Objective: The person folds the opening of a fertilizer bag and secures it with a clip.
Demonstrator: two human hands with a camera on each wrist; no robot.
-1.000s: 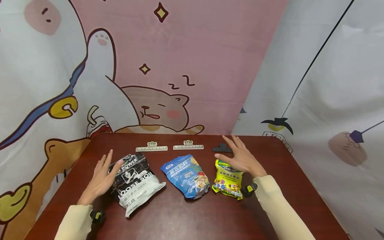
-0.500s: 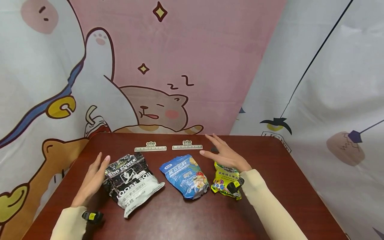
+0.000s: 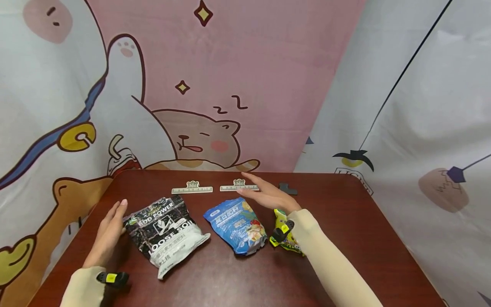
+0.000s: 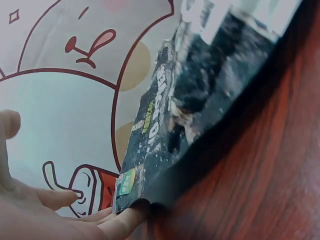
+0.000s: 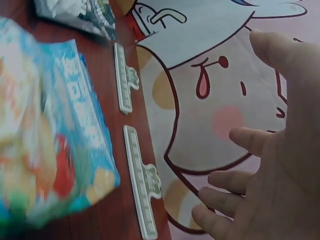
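Observation:
My left hand (image 3: 105,236) is beside the left edge of the black and white soil bag (image 3: 166,234). In the left wrist view its fingertips (image 4: 131,220) reach the bag's lower edge, though whether they press on it I cannot tell. Over the table, my right hand (image 3: 268,197) hovers with fingers extended and holds nothing. It is above and behind the blue bag (image 3: 238,226) and close to a light sealing clip (image 3: 229,187). The small yellow bag (image 3: 280,218) lies partly hidden under the right wrist and its strap.
A second light sealing clip (image 3: 192,189) lies left of the first. Behind the yellow bag is a dark clip (image 3: 288,190). Everything lies on the dark red table (image 3: 226,285), with a printed cartoon curtain (image 3: 268,85) rising at its back edge.
My right hand has moved left, from over the yellow bag and dark clip to behind the blue bag. My left hand has drawn left and lower; the soil bag's upper left corner has spread left.

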